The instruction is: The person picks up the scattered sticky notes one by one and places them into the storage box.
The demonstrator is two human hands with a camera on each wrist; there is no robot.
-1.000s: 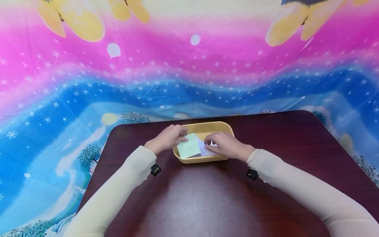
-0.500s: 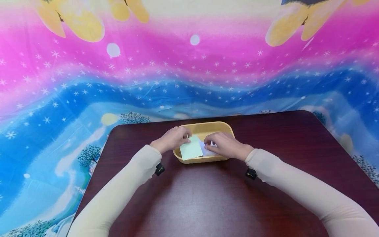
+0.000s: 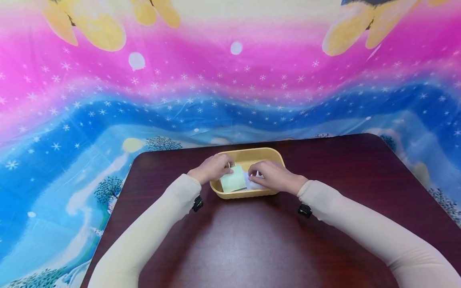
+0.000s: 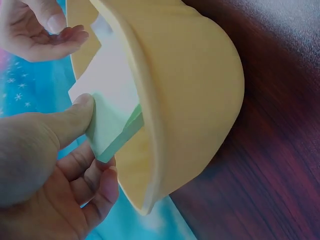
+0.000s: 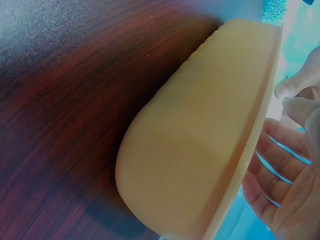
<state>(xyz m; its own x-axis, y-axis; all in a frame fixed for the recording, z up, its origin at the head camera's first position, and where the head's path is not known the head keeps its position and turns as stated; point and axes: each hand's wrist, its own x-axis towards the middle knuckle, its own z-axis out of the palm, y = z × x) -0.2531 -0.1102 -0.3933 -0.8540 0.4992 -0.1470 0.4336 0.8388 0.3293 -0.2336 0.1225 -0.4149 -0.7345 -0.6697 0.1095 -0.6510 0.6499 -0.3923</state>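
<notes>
A pale green pad of square sticky notes point(image 3: 234, 180) is tilted inside the yellow plastic basket point(image 3: 248, 195). My left hand point(image 3: 214, 167) grips the pad by one corner, thumb on top and fingers beneath. Its thick green edge shows in the left wrist view, where the pad point(image 4: 112, 107) lies close by the basket's rim. Lilac-white paper point(image 3: 247, 176) shows beside it in the basket, partly hidden by both the pad and my right hand. Over the basket's right half hangs my right hand point(image 3: 275, 175), its fingers loosely bent and nothing visible between thumb and fingertips.
The basket stands near the back of a dark red-brown wooden table point(image 3: 252, 248). Behind and to the left of the table hangs a pink and blue patterned cloth point(image 3: 216, 88). A small black device point(image 3: 197, 203) is worn at the left wrist.
My left hand has moved slightly right, bringing the green pad with it, farther over the basket and a bit lower into it. My right hand has hardly moved.
</notes>
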